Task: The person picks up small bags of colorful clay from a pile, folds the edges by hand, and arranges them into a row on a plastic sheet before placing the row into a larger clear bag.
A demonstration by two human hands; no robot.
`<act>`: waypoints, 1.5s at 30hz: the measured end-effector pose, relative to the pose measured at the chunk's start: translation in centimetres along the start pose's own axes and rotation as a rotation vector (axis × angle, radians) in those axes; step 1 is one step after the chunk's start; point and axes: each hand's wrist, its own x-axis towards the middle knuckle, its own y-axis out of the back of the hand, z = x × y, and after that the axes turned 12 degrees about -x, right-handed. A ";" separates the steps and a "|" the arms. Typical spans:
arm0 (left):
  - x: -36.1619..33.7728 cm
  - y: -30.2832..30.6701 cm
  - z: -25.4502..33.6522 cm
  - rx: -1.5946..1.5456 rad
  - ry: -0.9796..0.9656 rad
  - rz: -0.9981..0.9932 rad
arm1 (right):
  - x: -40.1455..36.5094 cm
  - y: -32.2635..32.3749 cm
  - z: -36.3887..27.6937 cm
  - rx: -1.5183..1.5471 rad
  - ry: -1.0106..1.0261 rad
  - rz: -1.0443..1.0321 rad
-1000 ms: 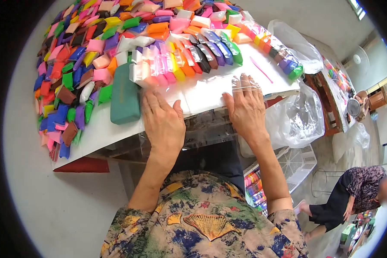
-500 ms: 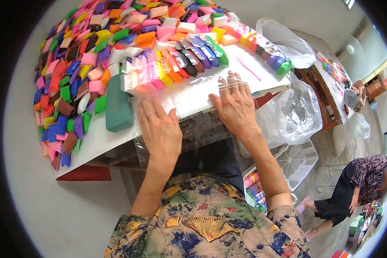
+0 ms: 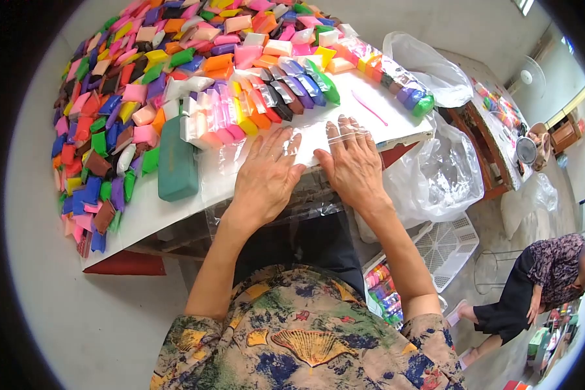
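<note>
My left hand [image 3: 266,174] lies flat, fingers stretched toward the row of colored packets, on a sheet of clear plastic film [image 3: 231,159] at the table's front edge. Beside it on the right, my right hand [image 3: 354,161] also rests flat on the film, fingers outstretched. Just beyond the fingertips stands a row of small soft packets [image 3: 260,104], running from white and pink through yellow, orange, red, black and brown to blue and green. A green box-like block [image 3: 177,159] sits left of the row. Behind my right hand lies a thin pink stick [image 3: 370,108].
A heap of colored packets [image 3: 130,84] covers the table's left and back. One wrapped row [image 3: 396,78] lies at the right. Clear plastic bags [image 3: 442,169] hang beside the table, above a white basket [image 3: 445,247]. Another person [image 3: 546,279] sits at the far right.
My left hand has slid right across the film, closer to my right hand. My right hand has hardly moved and stays flat.
</note>
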 end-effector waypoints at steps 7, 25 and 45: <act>0.0 -0.7 1.0 0.057 0.058 -0.010 | 0.2 0.0 0.0 -0.014 0.017 -0.002; 1.7 -3.2 3.2 0.060 0.113 0.074 | -0.4 0.3 -0.4 0.044 0.027 0.025; 2.0 -3.2 1.6 -0.139 -0.006 0.075 | 10.0 4.0 1.7 0.170 -0.184 0.043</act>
